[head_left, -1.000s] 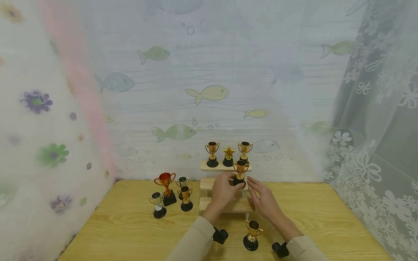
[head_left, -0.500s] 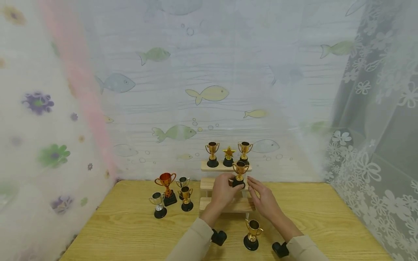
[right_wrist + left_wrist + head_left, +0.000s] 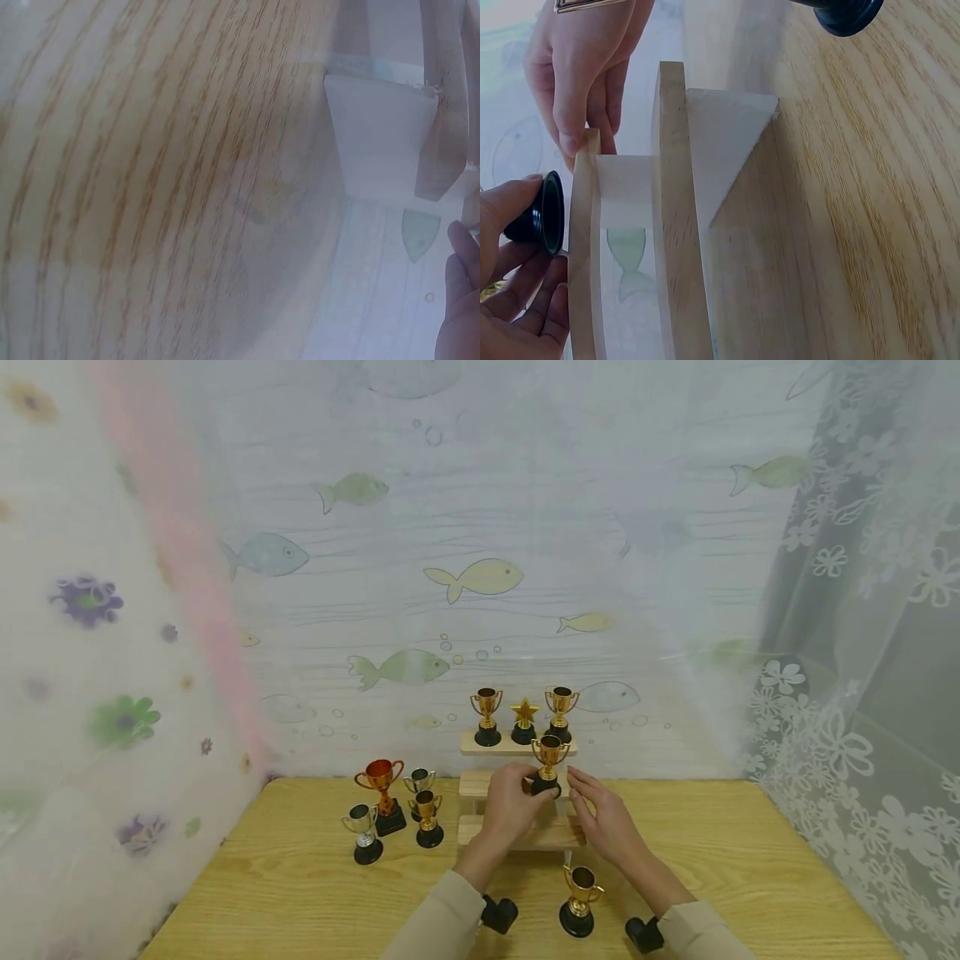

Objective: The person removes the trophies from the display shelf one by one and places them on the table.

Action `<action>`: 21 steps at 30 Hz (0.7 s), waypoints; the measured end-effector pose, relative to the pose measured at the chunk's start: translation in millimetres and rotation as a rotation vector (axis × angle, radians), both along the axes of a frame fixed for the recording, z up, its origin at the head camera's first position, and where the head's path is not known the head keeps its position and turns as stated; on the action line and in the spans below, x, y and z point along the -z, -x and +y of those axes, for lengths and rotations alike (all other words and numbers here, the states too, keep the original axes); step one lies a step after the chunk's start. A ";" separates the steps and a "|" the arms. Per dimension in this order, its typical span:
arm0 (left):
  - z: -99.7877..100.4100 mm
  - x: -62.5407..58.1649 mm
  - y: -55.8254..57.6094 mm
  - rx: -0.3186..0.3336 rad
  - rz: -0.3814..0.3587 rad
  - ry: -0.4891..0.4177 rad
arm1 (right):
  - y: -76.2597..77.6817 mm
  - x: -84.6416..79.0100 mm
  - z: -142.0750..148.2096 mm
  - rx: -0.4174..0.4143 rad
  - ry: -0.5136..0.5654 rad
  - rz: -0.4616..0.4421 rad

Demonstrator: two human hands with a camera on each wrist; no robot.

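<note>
Four trophies (image 3: 390,818) are standing on the table (image 3: 292,852); the left hand (image 3: 510,806) is pinching a gold cup (image 3: 550,752) by its base (image 3: 546,214) just above the middle shelf (image 3: 475,782), whose right end the right hand (image 3: 603,817) is touching with nearly straight fingers.

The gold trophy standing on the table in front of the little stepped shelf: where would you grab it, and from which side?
Probably by the narrow stem, just above the wider black base, from the near side. The gold trophy stands upright, with the stepped shelf behind it and handles jutting out higher up, so the front looks the freest way in.
</note>
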State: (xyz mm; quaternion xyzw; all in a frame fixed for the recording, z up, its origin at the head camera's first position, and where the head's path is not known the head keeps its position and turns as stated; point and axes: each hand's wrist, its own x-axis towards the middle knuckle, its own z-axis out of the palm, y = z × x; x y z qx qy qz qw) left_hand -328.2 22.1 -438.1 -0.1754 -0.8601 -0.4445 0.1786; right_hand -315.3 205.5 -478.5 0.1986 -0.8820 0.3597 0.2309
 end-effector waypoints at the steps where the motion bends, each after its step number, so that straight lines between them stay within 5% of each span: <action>1: -0.4 -0.3 -0.4 0.002 0.001 -0.001 | 0.1 -0.1 0.0 0.001 0.000 0.000; 21: -9.4 1.0 -7.8 0.048 -0.003 -0.051 | 0.0 0.8 0.6 -0.013 0.006 0.016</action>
